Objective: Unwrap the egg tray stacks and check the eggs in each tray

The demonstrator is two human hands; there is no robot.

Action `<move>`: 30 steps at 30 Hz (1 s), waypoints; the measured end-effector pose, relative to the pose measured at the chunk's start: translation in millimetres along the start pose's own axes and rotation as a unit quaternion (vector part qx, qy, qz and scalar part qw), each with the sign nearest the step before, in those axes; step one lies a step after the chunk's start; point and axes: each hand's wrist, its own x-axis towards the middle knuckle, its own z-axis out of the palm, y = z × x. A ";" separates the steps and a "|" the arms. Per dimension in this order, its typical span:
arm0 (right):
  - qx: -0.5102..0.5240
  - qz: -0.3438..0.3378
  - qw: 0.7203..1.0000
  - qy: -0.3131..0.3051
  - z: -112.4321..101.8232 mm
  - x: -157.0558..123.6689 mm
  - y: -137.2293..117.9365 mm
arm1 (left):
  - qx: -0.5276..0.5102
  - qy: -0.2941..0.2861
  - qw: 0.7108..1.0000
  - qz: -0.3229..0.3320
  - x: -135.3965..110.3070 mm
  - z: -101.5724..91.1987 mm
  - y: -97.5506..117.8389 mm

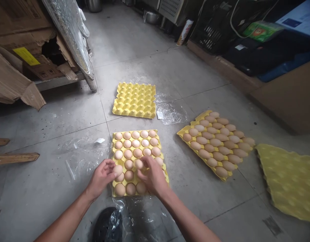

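Observation:
A yellow egg tray (pixel 115 160) filled with light brown eggs lies on the floor in front of me. My left hand (pixel 103 174) is closed on an egg (pixel 117 170) at the tray's left edge, beside a bare yellow pocket. Over the middle right of the same tray, my right hand (pixel 152 174) has its fingers round another egg (pixel 138 164). Whether that egg is lifted or still in its pocket I cannot tell. The right hand hides several eggs on that side.
A second full egg tray (pixel 187 128) lies to the right. One yellow tray without eggs (pixel 134 99) sits ahead, another (pixel 291 181) at far right. Clear plastic wrap (pixel 172 112) is on the floor. A torn cardboard box (pixel 18 67) is at left, a black shoe (pixel 108 225) below.

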 end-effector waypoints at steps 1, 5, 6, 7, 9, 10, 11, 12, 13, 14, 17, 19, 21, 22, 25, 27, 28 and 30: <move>0.076 0.025 0.997 0.001 -5.2 -1.0 -2.1 | -0.031 -0.025 0.999 -0.005 -2.1 -2.2 -0.5; 0.332 0.063 0.941 -0.026 -19.1 -2.1 -9.8 | -0.048 -0.088 0.994 0.043 -7.5 -3.8 5.2; 0.361 0.062 0.930 -0.038 -20.6 -1.6 -10.6 | -0.022 -0.084 0.993 0.077 -7.5 -3.3 7.6; 0.377 0.059 0.923 -0.048 -21.5 -1.1 -10.8 | 0.015 -0.074 0.991 0.112 -7.0 -3.1 10.1; 0.371 0.053 0.925 -0.056 -22.2 -0.3 -9.2 | 0.131 -0.054 0.976 0.166 -4.1 -4.1 14.4; 0.354 0.051 0.932 -0.054 -22.1 -0.3 -7.7 | 0.203 -0.046 0.960 0.186 -1.8 -5.5 16.0; 0.328 0.052 0.942 -0.050 -21.7 -0.6 -5.8 | 0.275 -0.040 0.938 0.206 1.2 -7.4 17.1; 0.295 0.052 0.953 -0.043 -20.9 -1.1 -3.7 | 0.340 -0.039 0.912 0.227 4.7 -9.6 17.8; 0.257 0.050 0.964 -0.037 -19.6 -1.8 -1.4 | 0.391 -0.045 0.885 0.249 8.8 -11.8 18.1; 0.216 0.047 0.975 -0.033 -17.8 -2.4 0.9 | 0.427 -0.056 0.861 0.271 13.2 -13.8 18.1; 0.108 0.023 0.994 -0.022 -9.7 -3.3 6.9 | 0.485 -0.114 0.810 0.311 26.7 -17.2 17.5; 0.054 0.008 0.998 -0.020 -3.4 -2.7 9.6 | 0.505 -0.144 0.791 0.314 33.2 -16.7 17.9; -0.006 -0.015 1.000 -0.022 2.4 -1.8 11.2 | 0.525 -0.158 0.779 0.305 36.0 -14.0 20.0; -0.034 -0.028 0.999 -0.024 4.9 -1.5 11.6 | 0.536 -0.161 0.773 0.298 36.0 -11.8 21.9; -0.085 -0.056 0.994 -0.028 11.4 -1.2 11.7 | 0.580 -0.146 0.751 0.280 32.1 -1.7 29.4; -0.099 -0.063 0.993 -0.022 15.0 -1.5 11.2 | 0.600 -0.124 0.740 0.278 29.3 7.9 33.7; -0.106 -0.066 0.992 -0.018 16.6 -1.6 10.9 | 0.603 -0.115 0.738 0.279 28.7 13.3 34.8; -0.115 -0.067 0.991 -0.012 18.8 -2.0 10.9 | 0.599 -0.109 0.738 0.291 29.8 24.1 34.3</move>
